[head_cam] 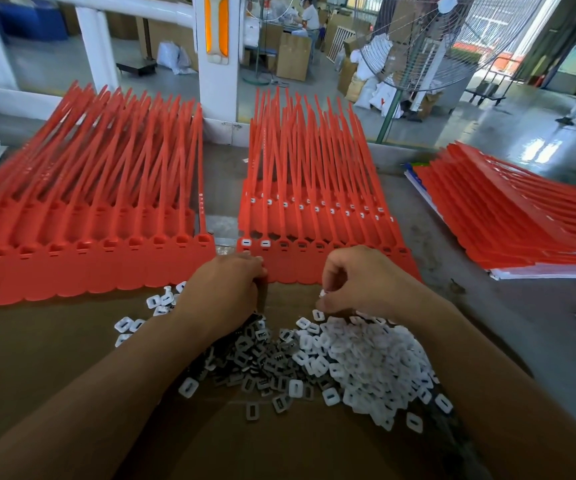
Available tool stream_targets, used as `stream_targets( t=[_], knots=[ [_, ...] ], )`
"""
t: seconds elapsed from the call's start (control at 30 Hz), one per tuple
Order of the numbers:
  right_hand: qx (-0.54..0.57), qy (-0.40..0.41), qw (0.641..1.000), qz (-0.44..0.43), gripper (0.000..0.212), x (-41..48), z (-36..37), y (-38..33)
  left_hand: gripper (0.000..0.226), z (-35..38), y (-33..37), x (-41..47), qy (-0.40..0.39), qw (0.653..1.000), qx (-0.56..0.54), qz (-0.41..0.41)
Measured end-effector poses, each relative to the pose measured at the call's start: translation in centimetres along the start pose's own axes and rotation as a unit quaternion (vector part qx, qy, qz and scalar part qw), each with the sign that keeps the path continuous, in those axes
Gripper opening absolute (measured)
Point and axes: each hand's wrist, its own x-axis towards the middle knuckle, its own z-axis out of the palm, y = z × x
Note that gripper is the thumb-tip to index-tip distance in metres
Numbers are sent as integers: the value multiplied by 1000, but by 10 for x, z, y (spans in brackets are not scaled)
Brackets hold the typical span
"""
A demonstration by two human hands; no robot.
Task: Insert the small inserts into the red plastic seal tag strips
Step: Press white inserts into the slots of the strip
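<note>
Head view: the near strip (317, 261) has two white inserts seated at its left end (246, 242) — the sockets to their right look empty.

The right hand (362, 278) pinches one white insert (322, 293) above the pile (359, 358); the left hand (227, 289), curled, presses the strip's near edge — whether it holds anything, I cannot tell.

2 bare forearms, sleeveless to the frame edge; left hand (226, 285) and right hand (362, 278) ungloved.

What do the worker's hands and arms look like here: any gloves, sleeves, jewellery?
Both are bare: no gloves on the left hand or right hand, no sleeves on either forearm as far as the frame shows, and no watch, ring or bracelet visible.
</note>
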Motion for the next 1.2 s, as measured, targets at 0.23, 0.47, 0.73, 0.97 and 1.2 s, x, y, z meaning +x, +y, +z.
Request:
stream_targets(
  t=[0.23,0.47,0.73,0.97,1.2],
  knots=[
    [54,33,998,-2,19,3,1,-4,40,-1,1,0,-4,1000,-5,0],
    [105,51,993,-26,5,11,6,-5,40,-2,1,0,-6,1000,-6,-5],
    [39,97,994,-40,19,40,8,-5,39,-2,0,0,2,1000,-20,-2],
    [56,134,989,-7,10,72,14,-7,36,-2,2,-1,-1,1000,-21,0],
    [36,126,991,19,16,90,28,-3,36,-3,2,-1,-9,1000,-22,-1]
  ],
)
